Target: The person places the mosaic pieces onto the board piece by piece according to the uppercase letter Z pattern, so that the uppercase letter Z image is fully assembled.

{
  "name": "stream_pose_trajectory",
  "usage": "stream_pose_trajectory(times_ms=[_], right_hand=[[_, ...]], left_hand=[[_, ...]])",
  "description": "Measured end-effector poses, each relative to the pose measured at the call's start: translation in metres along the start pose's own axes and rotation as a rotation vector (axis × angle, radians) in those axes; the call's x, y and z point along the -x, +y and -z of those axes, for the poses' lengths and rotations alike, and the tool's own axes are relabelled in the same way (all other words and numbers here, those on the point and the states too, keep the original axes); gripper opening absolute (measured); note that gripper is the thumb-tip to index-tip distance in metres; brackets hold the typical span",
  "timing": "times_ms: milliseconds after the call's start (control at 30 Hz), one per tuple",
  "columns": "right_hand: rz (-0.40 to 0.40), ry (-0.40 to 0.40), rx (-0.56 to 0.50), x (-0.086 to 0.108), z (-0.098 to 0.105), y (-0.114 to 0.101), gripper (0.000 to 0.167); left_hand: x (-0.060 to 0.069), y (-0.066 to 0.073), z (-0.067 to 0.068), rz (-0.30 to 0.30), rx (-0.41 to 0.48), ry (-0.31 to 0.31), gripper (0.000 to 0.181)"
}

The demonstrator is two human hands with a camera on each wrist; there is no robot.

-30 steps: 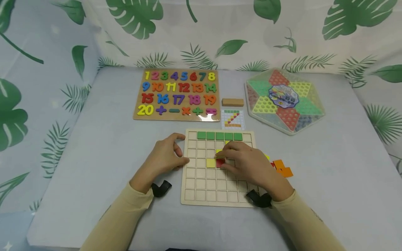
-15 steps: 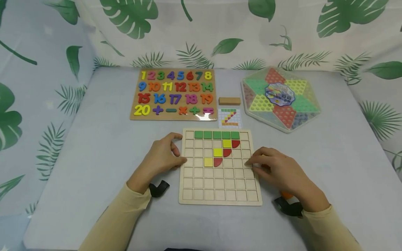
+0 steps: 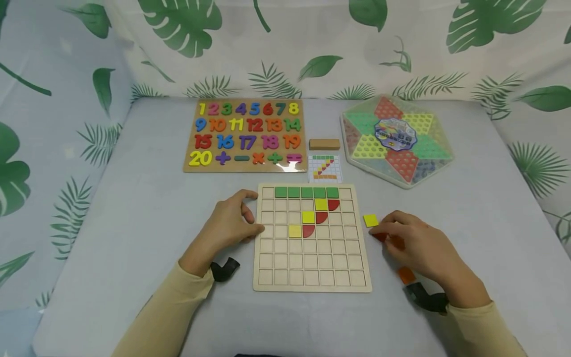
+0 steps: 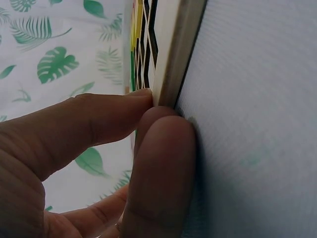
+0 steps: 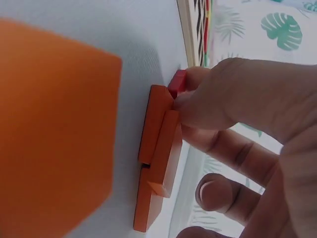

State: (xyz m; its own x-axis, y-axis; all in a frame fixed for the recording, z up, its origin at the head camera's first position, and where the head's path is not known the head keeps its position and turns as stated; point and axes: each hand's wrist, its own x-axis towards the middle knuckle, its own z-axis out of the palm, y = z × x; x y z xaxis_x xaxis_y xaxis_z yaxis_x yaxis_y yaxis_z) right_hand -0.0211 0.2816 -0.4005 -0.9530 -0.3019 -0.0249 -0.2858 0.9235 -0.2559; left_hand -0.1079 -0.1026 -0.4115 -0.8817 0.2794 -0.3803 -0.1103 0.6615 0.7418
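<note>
In the head view, my left hand (image 3: 225, 230) rests its thumb and fingertips against the left edge of a wooden grid board (image 3: 267, 260). The left wrist view shows the fingertips touching that board's edge (image 4: 171, 54). Green squares (image 3: 307, 192) fill part of the top row, and below them yellow squares (image 3: 308, 217) and red quarter-circle tiles (image 3: 309, 231) step down leftward. Right of the board, my right hand (image 3: 417, 245) pinches a red tile (image 5: 177, 83) between thumb and finger, its shape mostly hidden. Orange tiles (image 5: 167, 153) lie beside those fingertips.
A loose yellow square (image 3: 370, 220) lies by the board's right edge, and an orange tile (image 3: 406, 275) near the right wrist. Behind the board are a pattern card (image 3: 324, 168), a wooden block (image 3: 324, 144), a number puzzle (image 3: 244, 135) and a hexagonal game board (image 3: 397, 141).
My right hand has moved from the board's middle out to the loose tiles on the right, where it now pinches a red tile. A red quarter-circle stays on the board. My left hand keeps its place.
</note>
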Motion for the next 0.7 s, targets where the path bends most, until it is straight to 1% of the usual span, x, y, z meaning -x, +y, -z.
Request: stream_pose_trajectory(times_ms=[333,567,700], right_hand=[[-0.037,0.02,0.027,-0.0056,-0.0008,-0.002,0.026],[-0.064,-0.044,0.021,-0.008,-0.0024,-0.0064,0.036],[-0.041,-0.062,0.013,-0.0058,-0.0019,-0.0059,0.043]], left_hand=[[0.0006,0.0001,0.0007,-0.002,0.004,-0.001,0.078],[-0.0017,-0.0016,-0.0008,0.004,0.014,0.0,0.079],[-0.0027,-0.0024,-0.0009,0.001,0.02,0.001,0.08]])
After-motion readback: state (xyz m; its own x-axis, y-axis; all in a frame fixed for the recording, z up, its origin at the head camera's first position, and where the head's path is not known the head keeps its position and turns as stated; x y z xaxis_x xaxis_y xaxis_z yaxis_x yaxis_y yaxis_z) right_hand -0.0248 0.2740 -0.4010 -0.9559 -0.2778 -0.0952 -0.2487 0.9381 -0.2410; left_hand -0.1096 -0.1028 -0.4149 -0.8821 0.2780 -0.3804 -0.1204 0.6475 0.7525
